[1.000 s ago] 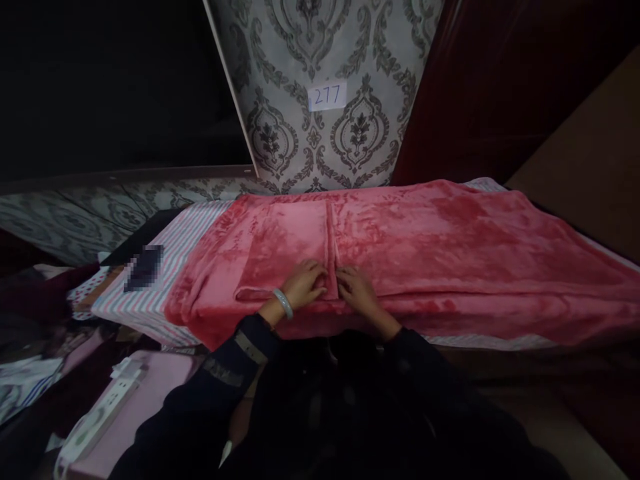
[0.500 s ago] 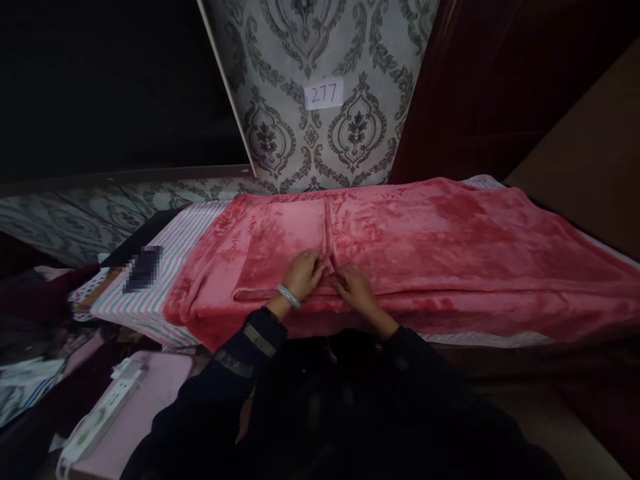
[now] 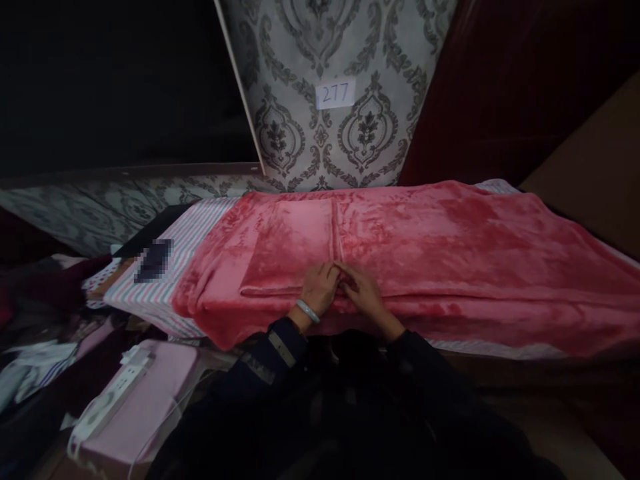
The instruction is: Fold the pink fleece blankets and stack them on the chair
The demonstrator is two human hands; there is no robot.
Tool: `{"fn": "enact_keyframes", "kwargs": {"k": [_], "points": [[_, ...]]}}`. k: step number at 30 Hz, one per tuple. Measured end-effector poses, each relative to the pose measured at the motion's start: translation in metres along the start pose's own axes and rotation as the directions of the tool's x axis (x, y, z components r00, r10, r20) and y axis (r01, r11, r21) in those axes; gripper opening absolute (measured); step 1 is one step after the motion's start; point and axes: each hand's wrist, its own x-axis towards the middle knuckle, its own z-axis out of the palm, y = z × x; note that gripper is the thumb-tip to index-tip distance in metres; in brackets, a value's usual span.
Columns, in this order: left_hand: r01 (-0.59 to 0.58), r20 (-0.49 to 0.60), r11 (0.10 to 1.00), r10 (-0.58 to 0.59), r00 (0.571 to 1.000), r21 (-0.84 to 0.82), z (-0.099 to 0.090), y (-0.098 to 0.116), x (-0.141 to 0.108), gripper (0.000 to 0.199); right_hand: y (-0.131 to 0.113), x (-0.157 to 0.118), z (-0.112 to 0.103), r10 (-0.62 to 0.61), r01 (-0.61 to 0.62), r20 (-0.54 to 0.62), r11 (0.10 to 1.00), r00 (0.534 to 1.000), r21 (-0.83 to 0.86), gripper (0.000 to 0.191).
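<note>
A pink-red plush blanket lies spread along a long surface, its left part folded over into a flat panel. At the near end of that panel's right edge, my left hand is closed on the blanket, a pale bangle at its wrist. My right hand is close beside it, fingers bent and closed on the blanket edge. The fingertips of both hands nearly meet, and the cloth between them is mostly hidden.
Under the blanket lies a striped cloth, with a dark blurred-out object on it. A large screen stands at the back left. At the lower left, a power strip rests on a pink stool. Clothes are piled beside it.
My left hand has moved right along the fold, closer to my right hand. The whole view has shifted slightly. The blanket's folded panel keeps its shape.
</note>
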Motion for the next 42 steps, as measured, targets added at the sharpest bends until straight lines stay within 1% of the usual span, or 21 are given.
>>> {"fn": "enact_keyframes", "kwargs": {"k": [3, 6, 8, 11, 14, 17, 19, 20, 22, 25, 26, 28, 31, 33, 35, 37, 39, 42], "points": [[0.009, 0.038, 0.999, -0.008, 0.999, -0.032, -0.003, 0.005, 0.002, 0.014, 0.004, -0.001, -0.001, 0.007, -0.007, 0.011, 1.0, 1.0, -0.01, 0.041], [0.041, 0.048, 0.997, -0.038, 0.998, -0.059, -0.008, 0.007, 0.002, 0.015, 0.006, -0.002, -0.001, 0.011, -0.011, -0.029, 1.0, 1.0, 0.013, 0.034], [0.051, 0.056, 0.996, -0.047, 0.997, -0.069, -0.014, 0.002, -0.003, 0.014, 0.006, -0.003, -0.001, 0.005, -0.004, -0.056, 1.0, 0.998, 0.018, 0.032], [0.067, 0.096, 0.997, -0.063, 0.993, -0.044, -0.03, -0.018, -0.021, 0.014, 0.004, -0.005, 0.0, -0.002, 0.002, -0.106, 1.0, 0.994, -0.003, 0.032], [0.144, 0.125, 0.989, -0.139, 0.982, -0.03, -0.048, -0.052, -0.046, 0.017, 0.004, -0.006, 0.0, -0.005, 0.001, -0.139, 0.999, 0.99, -0.033, 0.032], [0.243, 0.121, 0.968, -0.235, 0.964, -0.054, -0.061, -0.086, -0.068, 0.02, 0.004, -0.005, 0.0, -0.015, 0.006, -0.135, 0.998, 0.991, -0.061, 0.032], [0.264, 0.11, 0.962, -0.256, 0.96, -0.064, -0.066, -0.104, -0.077, 0.018, 0.004, -0.004, 0.0, -0.016, 0.006, -0.12, 0.997, 0.993, -0.083, 0.031], [0.251, 0.104, 0.965, -0.244, 0.964, -0.069, -0.067, -0.11, -0.079, 0.017, 0.003, -0.003, -0.001, -0.014, 0.003, -0.115, 0.996, 0.993, -0.092, 0.03], [0.202, 0.078, 0.977, -0.197, 0.977, -0.067, -0.068, -0.117, -0.081, 0.016, 0.002, -0.002, -0.002, -0.002, -0.011, -0.115, 0.994, 0.993, -0.112, 0.03], [0.15, 0.01, 0.989, -0.15, 0.989, -0.015, -0.067, -0.119, -0.079, 0.019, 0.001, 0.001, -0.002, 0.017, -0.037, -0.135, 0.988, 0.991, -0.148, 0.032], [0.14, 0.001, 0.99, -0.14, 0.99, 0.008, -0.065, -0.118, -0.079, 0.021, 0.0, 0.001, -0.002, 0.02, -0.043, -0.141, 0.985, 0.99, -0.165, 0.033], [0.116, 0.016, 0.993, -0.116, 0.993, 0.037, -0.06, -0.116, -0.082, 0.024, -0.001, 0.002, -0.003, 0.011, -0.038, -0.142, 0.98, 0.99, -0.193, 0.033], [0.081, 0.046, 0.996, -0.082, 0.996, 0.029, -0.053, -0.115, -0.09, 0.025, -0.003, 0.002, -0.006, -0.025, 0.007, -0.076, 0.973, 0.997, -0.23, 0.033], [0.07, 0.037, 0.997, -0.071, 0.997, 0.014, -0.051, -0.116, -0.095, 0.022, -0.009, 0.002, -0.011, -0.035, 0.036, 0.008, 0.96, 0.999, -0.279, 0.033], [0.072, 0.037, 0.997, -0.073, 0.997, 0.023, -0.053, -0.116, -0.097, 0.023, -0.018, 0.003, -0.017, -0.006, 0.049, 0.119, 0.93, 0.993, -0.364, 0.035], [0.079, 0.054, 0.995, -0.082, 0.995, 0.055, -0.057, -0.113, -0.095, 0.028, -0.031, 0.006, -0.024, 0.055, 0.068, 0.247, 0.883, 0.967, -0.464, 0.035], [0.068, 0.07, 0.994, -0.073, 0.995, 0.083, -0.061, -0.107, -0.088, 0.03, -0.045, 0.009, -0.03, 0.121, 0.102, 0.355, 0.83, 0.927, -0.548, 0.034], [-0.002, 0.088, 0.995, -0.007, 0.996, 0.1, -0.06, -0.089, -0.071, 0.03, -0.059, 0.013, -0.035, 0.178, 0.163, 0.463, 0.779, 0.868, -0.606, 0.032]]}}
